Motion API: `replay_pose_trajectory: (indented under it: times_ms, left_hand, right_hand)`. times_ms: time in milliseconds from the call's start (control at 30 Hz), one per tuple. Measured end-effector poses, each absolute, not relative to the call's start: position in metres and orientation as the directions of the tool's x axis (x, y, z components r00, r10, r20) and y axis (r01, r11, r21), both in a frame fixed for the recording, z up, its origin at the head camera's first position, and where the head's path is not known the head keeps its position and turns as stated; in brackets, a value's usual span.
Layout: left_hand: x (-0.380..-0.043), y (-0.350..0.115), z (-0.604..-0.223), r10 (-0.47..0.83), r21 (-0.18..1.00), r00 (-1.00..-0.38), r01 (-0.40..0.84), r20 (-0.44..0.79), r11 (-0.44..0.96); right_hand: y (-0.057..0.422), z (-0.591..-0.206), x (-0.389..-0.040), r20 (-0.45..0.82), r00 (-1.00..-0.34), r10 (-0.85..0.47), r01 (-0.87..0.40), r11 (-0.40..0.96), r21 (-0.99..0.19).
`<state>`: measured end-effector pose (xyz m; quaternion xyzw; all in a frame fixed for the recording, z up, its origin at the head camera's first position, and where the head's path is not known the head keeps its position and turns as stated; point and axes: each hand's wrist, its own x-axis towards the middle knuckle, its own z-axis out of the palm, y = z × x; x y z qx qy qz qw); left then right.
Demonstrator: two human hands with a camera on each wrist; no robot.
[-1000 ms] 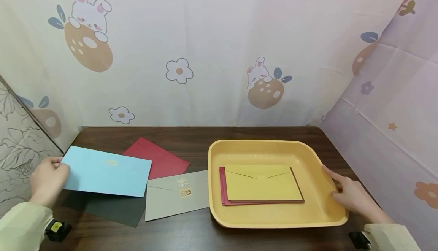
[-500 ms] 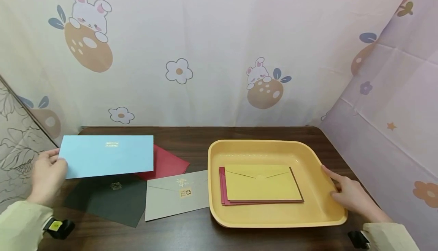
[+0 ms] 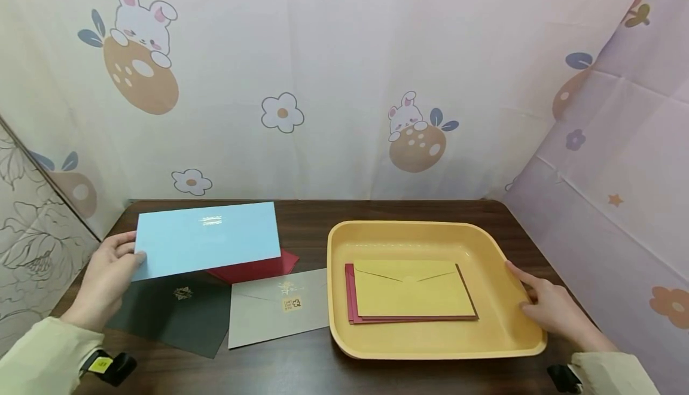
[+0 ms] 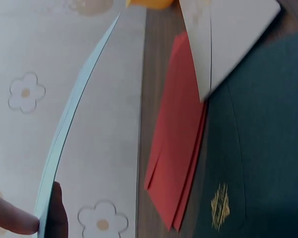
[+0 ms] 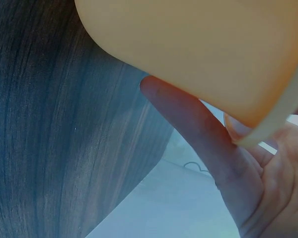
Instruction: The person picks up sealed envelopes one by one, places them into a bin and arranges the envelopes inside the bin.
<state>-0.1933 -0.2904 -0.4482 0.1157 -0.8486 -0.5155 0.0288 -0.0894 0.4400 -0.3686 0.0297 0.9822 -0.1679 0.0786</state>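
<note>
We find the blue envelope (image 3: 210,242) raised above the left part of the table (image 3: 269,371), over parts of the red envelope (image 3: 250,271) and the dark green envelope (image 3: 172,314). Its long axis runs left to right, the right end set slightly farther from us; the gold print (image 3: 212,220) sits near the far long edge. The left wrist view shows it nearly edge-on and slightly bowed.

Left hand (image 3: 106,278): thumb and fingers pinch the envelope's left end. Right hand (image 3: 554,305): the thumb hooks over the right rim of the yellow tray (image 3: 398,344) and a straight finger lies along the outer wall, gripping it; we cannot make out the remaining fingers fully.

The blue envelope hides much of the red one. We cannot tell whether the grey envelope (image 3: 264,314) continues beneath the tray. Inside, the yellow envelope (image 3: 414,299) covers a stack (image 3: 351,299), exposing only edges. The left wrist view cuts off most of its hand.
</note>
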Motion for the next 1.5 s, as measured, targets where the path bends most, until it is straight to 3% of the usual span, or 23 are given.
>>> replay_pose_trajectory:
  times_ms: [167, 300, 700, 1500]
  left_hand:
    - [-0.156, -0.235, -0.371, -0.078, 0.888, -0.985, -0.173, -0.154, 0.425]
    - [-0.145, -0.216, -0.349, 0.010, 0.893, -0.987, -0.140, -0.159, 0.428]
    - [-0.145, -0.192, -0.352, 0.167, 0.928, -0.986, 0.038, -0.026, 0.371]
    - [-0.149, -0.111, -0.352, 0.330, 0.957, -0.936, -0.022, -0.121, 0.289]
  right_hand:
    - [0.441, -0.369, -0.089, -0.155, -0.987, 0.030, 0.080, 0.943, -0.322]
    - [0.441, -0.370, -0.089, -0.150, -0.988, 0.029, 0.076, 0.944, -0.322]
    - [0.441, -0.370, -0.088, -0.151, -0.988, 0.035, 0.082, 0.944, -0.321]
    - [0.440, -0.370, -0.090, -0.142, -0.989, 0.038, 0.083, 0.942, -0.324]
